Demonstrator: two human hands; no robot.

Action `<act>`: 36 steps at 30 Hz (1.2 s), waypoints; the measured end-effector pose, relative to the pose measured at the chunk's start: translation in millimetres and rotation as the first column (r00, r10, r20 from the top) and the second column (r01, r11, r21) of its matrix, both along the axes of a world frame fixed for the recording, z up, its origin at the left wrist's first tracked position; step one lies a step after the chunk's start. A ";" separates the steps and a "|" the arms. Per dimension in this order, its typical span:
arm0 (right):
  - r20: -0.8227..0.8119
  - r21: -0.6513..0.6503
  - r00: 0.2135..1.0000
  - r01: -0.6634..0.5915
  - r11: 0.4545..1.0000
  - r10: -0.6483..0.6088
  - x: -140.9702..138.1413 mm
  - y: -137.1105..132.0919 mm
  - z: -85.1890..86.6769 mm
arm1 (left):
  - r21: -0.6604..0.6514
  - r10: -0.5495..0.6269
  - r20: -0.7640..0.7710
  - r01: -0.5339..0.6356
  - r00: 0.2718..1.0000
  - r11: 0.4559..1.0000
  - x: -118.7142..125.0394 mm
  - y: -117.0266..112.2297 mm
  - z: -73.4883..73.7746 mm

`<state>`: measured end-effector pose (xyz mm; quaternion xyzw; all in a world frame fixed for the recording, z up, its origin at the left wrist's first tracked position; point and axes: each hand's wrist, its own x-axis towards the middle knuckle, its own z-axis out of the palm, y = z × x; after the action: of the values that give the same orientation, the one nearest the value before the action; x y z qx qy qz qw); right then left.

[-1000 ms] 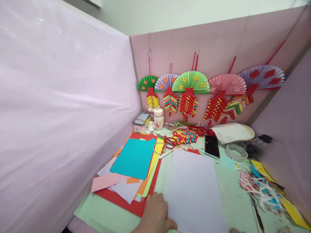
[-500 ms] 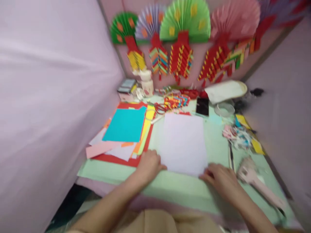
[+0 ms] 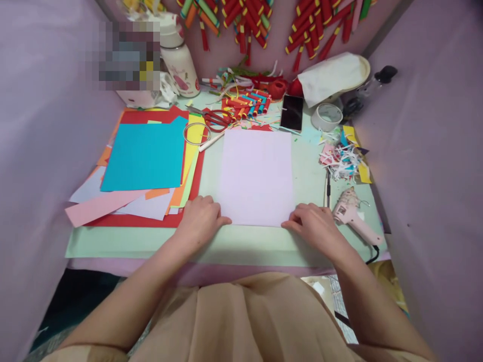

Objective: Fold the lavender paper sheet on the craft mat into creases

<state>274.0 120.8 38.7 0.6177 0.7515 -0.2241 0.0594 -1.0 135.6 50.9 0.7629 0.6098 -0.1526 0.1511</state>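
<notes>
The left hand (image 3: 199,216) is narrow, fingers curled, its thumb at the near left corner of the pale lilac sheet (image 3: 257,176); the right hand (image 3: 315,223) sits likewise at the near right corner. Whether either pinches the paper I cannot tell. The view has tipped down, bringing the right hand fully into sight; the sheet, flat between and beyond both hands, seems steadied at two corners. Nearer than the hands, a bare strip of desk (image 3: 249,244) reaches its edge. Coloured papers (image 3: 147,156) crowd the left hand; the glue gun (image 3: 356,218) limits room just right of the right.
</notes>
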 end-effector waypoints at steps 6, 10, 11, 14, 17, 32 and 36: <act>0.031 0.057 0.999 -0.029 0.998 0.027 1.9 -0.8 -0.3 | 0.030 -0.016 -0.020 0.016 1.000 0.999 0.1 -2.4 -0.3; 0.048 0.056 0.999 -0.028 0.998 0.025 2.8 -0.5 -0.6 | 0.045 -0.010 -0.016 0.011 1.000 0.999 -0.9 -4.1 -0.8; 0.054 0.053 0.998 -0.024 0.998 0.022 3.1 -0.3 -0.7 | 0.048 -0.005 -0.011 0.006 1.000 0.999 -1.3 -4.7 -1.2; 0.060 0.045 0.998 -0.014 0.999 0.011 3.6 0.3 -0.8 | 0.055 0.020 0.014 -0.020 1.000 0.998 -3.3 -7.7 -3.0; 0.056 0.041 0.998 -0.014 0.999 0.011 3.7 0.6 -1.0 | 0.068 0.044 0.047 -0.048 0.998 0.997 -6.6 -12.3 -5.4; 0.077 0.083 0.996 -0.060 0.995 0.053 5.3 -0.5 -7.2 | 0.321 0.054 0.155 -0.102 0.987 0.942 -1.4 -36.1 -8.7; 0.089 0.095 0.995 -0.057 0.994 0.048 5.2 0.2 -10.4 | 0.423 -0.414 0.239 0.290 0.878 0.859 27.3 -61.8 -23.3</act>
<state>279.2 121.0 28.3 0.6089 0.7743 -0.1588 0.0676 26.3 73.8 27.6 0.8915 0.4426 0.0678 0.0691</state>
